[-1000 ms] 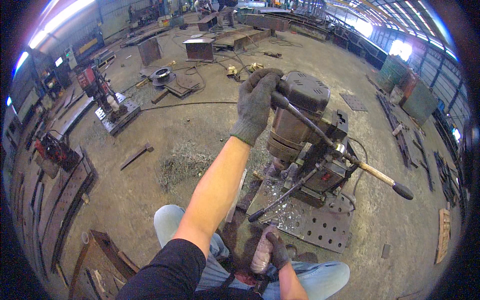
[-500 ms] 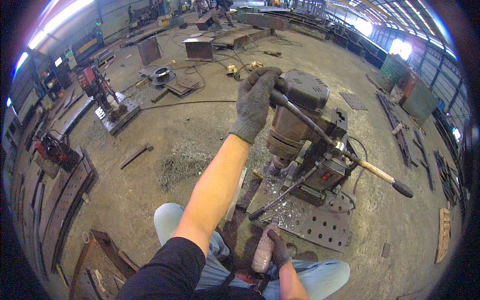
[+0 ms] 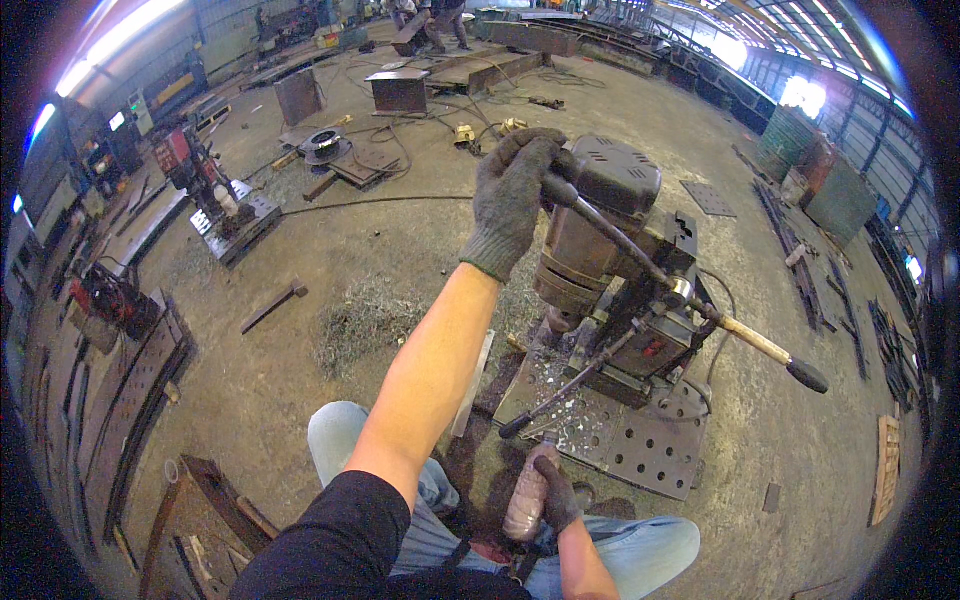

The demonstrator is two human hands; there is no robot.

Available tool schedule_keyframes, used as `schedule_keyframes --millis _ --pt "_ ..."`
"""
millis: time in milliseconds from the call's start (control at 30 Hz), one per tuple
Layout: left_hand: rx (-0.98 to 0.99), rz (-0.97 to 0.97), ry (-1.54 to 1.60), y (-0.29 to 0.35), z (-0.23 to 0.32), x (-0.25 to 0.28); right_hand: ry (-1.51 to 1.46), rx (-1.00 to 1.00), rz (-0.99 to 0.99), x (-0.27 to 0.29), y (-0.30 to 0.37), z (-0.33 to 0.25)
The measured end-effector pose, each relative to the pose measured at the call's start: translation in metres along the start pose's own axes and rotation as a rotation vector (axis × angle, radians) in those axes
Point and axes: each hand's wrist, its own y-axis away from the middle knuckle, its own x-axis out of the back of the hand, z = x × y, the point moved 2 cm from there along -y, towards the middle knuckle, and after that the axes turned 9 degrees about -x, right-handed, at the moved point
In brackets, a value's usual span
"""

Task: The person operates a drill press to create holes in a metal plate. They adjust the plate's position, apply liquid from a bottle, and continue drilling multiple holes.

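Note:
My left hand [image 3: 512, 200], in a dark grey knit glove, is closed round the upper end of a feed lever [image 3: 615, 238]. That lever belongs to a drill press [image 3: 590, 235] with a dark motor housing, standing right of my left arm. Low in front of me, my right hand [image 3: 560, 492], also gloved, grips a clear plastic bottle [image 3: 526, 500] with cloudy pinkish-brown contents. The bottle's neck points toward a steel plate [image 3: 650, 455] with rows of holes under the drill. Pale metal chips [image 3: 575, 425] lie on that plate. Another lever arm [image 3: 765, 345] sticks out to the right.
A heap of metal shavings [image 3: 365, 325] and a T-shaped steel piece [image 3: 275, 306] lie on the floor to the left. Another drill machine [image 3: 205, 180] stands farther left. A cable [image 3: 380, 200] crosses the floor. Steel beams and people [image 3: 430, 22] are far ahead.
Both hands keep their holds on the lever and the bottle, almost unmoved. Far ahead, the people have shifted slightly.

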Motion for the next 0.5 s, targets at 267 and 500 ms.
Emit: schedule_keyframes --millis 267,500 --pt "0.013 -0.014 -0.011 -0.001 0.0 0.002 -0.004 0.02 0.048 -0.008 0.004 -0.004" --pt "0.022 -0.025 -0.063 0.001 0.006 0.002 -0.048 -0.054 -0.107 -0.025 0.016 -0.012"
